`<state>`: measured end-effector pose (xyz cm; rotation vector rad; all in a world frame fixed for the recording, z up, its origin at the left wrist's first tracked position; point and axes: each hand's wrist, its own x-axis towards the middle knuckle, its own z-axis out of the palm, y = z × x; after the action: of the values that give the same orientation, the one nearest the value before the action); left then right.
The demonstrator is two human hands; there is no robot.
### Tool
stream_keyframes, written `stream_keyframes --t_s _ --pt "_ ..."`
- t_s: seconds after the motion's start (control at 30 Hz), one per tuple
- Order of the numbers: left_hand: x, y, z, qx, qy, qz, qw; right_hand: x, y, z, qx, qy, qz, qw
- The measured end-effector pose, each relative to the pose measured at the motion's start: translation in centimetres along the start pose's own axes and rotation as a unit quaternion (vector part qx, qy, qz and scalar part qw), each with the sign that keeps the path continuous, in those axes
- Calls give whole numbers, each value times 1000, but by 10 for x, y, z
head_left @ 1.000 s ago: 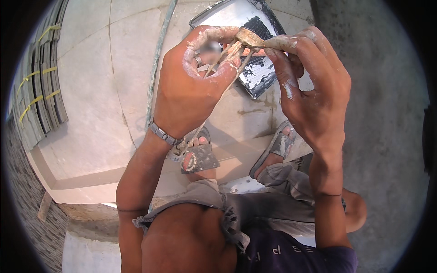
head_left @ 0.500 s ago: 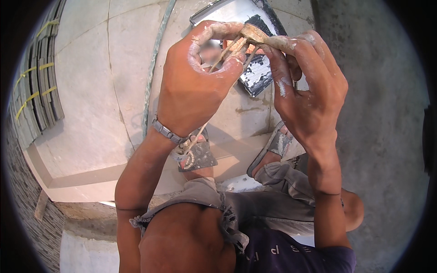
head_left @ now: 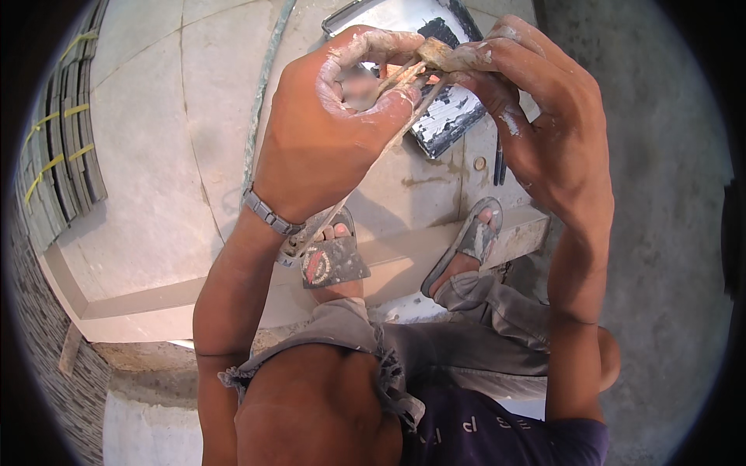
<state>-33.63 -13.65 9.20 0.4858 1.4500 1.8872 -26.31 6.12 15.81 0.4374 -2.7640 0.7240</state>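
Note:
Raised at the upper middle, my hands meet around a small, roundish tan piece (head_left: 434, 53) with thin cord (head_left: 435, 93) about it. The piece's exact kind cannot be made out. My left hand (head_left: 315, 132) curls its fingers over the left side, thumb and forefinger closed on the cord strands. A length of cord trails below the left hand toward my left foot. From the right, my right hand (head_left: 556, 124) pinches the piece and cord between thumb and fingers. White, plaster-like smears cover the fingers of both hands.
Beyond my hands lies a shiny tray-like object (head_left: 451, 124) with dark, smeared edges. A greenish hose (head_left: 259, 101) runs along the pale tiles (head_left: 148, 155). Strapped grey slats (head_left: 66, 140) are stacked at far left. My sandalled feet rest near the step edge (head_left: 521, 237).
My right hand has shifted right and slightly up, its wrist turned. My left hand has moved slightly left. The cord between them now looks more stretched out.

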Motion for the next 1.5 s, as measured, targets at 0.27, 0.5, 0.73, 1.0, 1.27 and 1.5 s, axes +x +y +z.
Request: stream_keyframes --t_s 0.27,0.5,0.73,1.0,1.27,1.5 --pt "6 -6 1 21 -77 -9 997 39 -6 -46 -53 -323 80 942" --pt "6 -13 -16 18 -7 31 999 3 12 -36 -49 -73 -19 996" --pt "7 -12 -15 -42 36 22 998 -36 -13 16 243 164 289 911" --pt "4 -5 -10 -76 59 0 995 -33 -47 82 425 300 394 757" --pt "2 -5 -4 -43 72 15 996 -26 -51 103 460 371 398 701" --pt "-3 -1 -6 -22 60 16 998 -29 -40 85 389 285 404 777"
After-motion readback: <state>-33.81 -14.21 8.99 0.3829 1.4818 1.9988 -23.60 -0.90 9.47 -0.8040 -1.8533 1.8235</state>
